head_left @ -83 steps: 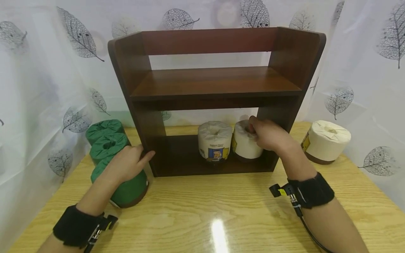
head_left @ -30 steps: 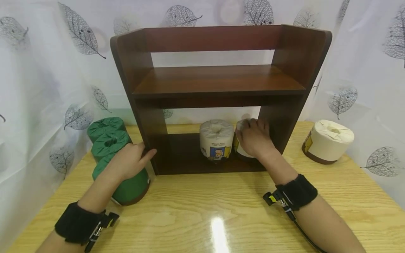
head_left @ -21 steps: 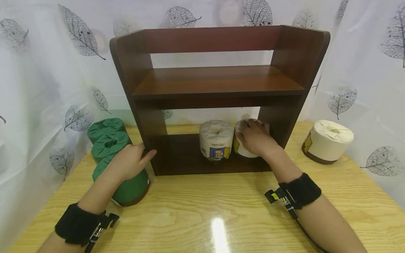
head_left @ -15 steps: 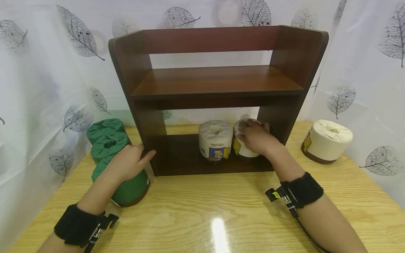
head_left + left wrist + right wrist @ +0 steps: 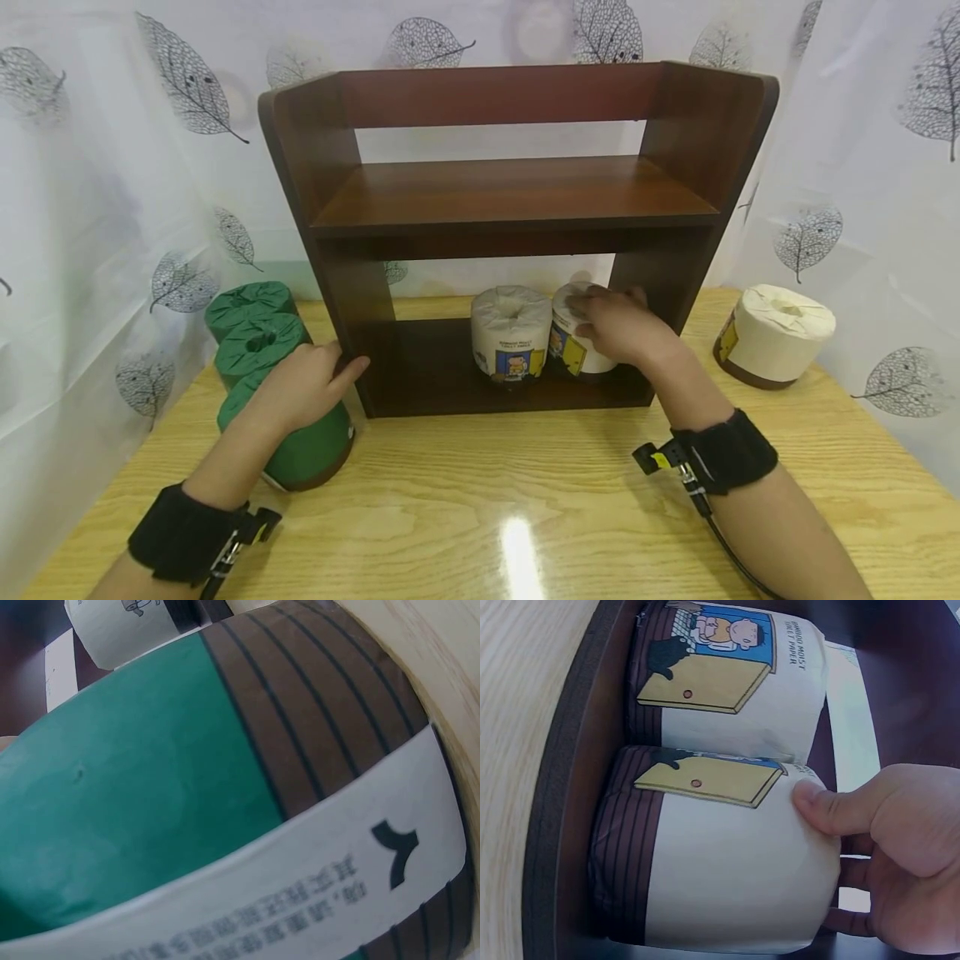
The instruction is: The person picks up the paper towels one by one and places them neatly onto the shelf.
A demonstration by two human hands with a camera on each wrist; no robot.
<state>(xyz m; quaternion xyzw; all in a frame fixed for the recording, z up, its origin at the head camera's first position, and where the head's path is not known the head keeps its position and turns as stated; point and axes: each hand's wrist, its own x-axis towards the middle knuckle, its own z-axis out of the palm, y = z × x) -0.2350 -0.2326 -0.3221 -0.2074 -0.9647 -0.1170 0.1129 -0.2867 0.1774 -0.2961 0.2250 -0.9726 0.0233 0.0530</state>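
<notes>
In the head view, my right hand [image 5: 628, 323] holds the top of a white toilet roll [image 5: 573, 329] on the right of the lower shelf. The right wrist view shows my thumb on the printed wrapper [image 5: 742, 847] and the fingers behind the roll's top end. Another white toilet roll [image 5: 512, 333] stands just left of it, its cartoon facing front. My left hand [image 5: 303, 383] grips the front edge of the left side panel of the dark wooden shelf [image 5: 513, 223], thumb inside. Below that hand stands a green toilet roll [image 5: 311, 450], which fills most of the left wrist view.
Two more green toilet rolls [image 5: 258, 342] stand behind the front one, left of the shelf. One white toilet roll [image 5: 780, 333] stands on the wooden table [image 5: 442, 500] to the right. A leaf-patterned curtain [image 5: 90, 208] hangs behind.
My right hand has twisted to the right, and the held roll has turned so its yellow door picture shows in front. My left hand and the other rolls stay put.
</notes>
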